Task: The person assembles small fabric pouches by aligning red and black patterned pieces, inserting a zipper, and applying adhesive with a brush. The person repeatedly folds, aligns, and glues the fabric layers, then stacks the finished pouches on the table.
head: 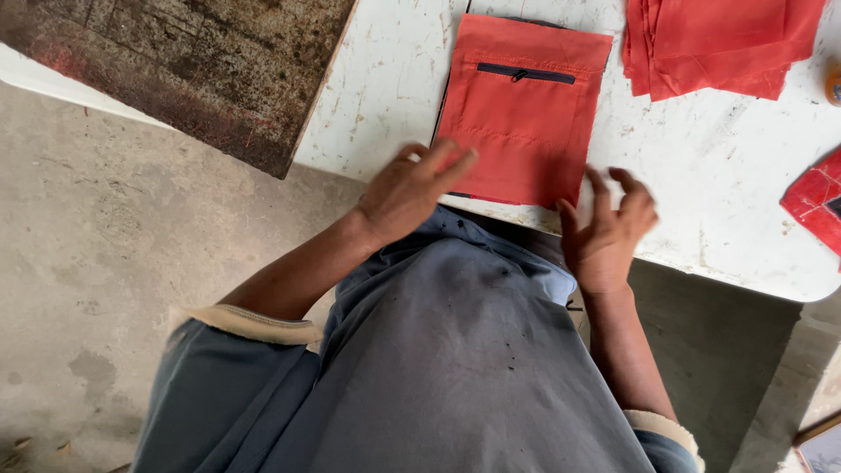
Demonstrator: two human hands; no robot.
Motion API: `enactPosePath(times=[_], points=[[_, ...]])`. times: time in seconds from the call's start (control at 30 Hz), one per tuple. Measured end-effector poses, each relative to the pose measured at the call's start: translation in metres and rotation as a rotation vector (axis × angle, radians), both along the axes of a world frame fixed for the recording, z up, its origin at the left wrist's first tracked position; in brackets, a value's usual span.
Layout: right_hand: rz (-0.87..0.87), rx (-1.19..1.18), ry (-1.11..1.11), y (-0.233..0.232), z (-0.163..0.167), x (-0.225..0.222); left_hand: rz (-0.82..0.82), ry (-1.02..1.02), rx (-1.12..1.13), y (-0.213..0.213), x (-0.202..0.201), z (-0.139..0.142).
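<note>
An orange-red fabric panel (526, 114) with a dark zipper across its top lies flat on the white table (394, 88). My left hand (412, 188) hovers at the panel's lower left corner, fingers spread, tips touching its edge. At the panel's lower right corner is my right hand (609, 228), with its fingers curled and apart. Neither hand holds anything. Both are slightly blurred.
A stack of orange-red fabric pieces (718, 44) lies at the table's far right. A red quilted piece (819, 201) sits at the right edge. A dark, worn board (193, 61) covers the table's left part. Bare concrete floor (105, 263) lies to the left.
</note>
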State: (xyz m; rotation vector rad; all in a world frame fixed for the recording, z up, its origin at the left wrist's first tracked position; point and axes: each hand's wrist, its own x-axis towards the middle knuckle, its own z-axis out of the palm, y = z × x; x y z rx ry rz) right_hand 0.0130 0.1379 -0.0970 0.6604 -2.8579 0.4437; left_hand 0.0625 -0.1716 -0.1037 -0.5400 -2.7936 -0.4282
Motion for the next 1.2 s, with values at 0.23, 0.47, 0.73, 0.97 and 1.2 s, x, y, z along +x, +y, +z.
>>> enactPosePath(times=[0.23, 0.47, 0.73, 0.97, 1.2], points=[[0.296, 0.428, 0.036, -0.046, 0.006, 0.022, -0.124, -0.243, -0.32, 0.049, 0.002, 0.007], [0.152, 0.42, 0.012, -0.01, 0.026, 0.032, 0.003, -0.299, -0.324, 0.017, 0.026, 0.009], [0.193, 0.059, 0.008, -0.021, 0.014, 0.045, 0.098, -0.13, 0.001, -0.001, 0.064, -0.006], [0.286, -0.017, 0.158, -0.028, 0.012, 0.044, 0.049, -0.156, -0.04, 0.032, 0.05, -0.004], [0.162, -0.29, -0.045, 0.028, 0.143, -0.022, -0.152, -0.046, 0.526, 0.041, -0.039, 0.113]])
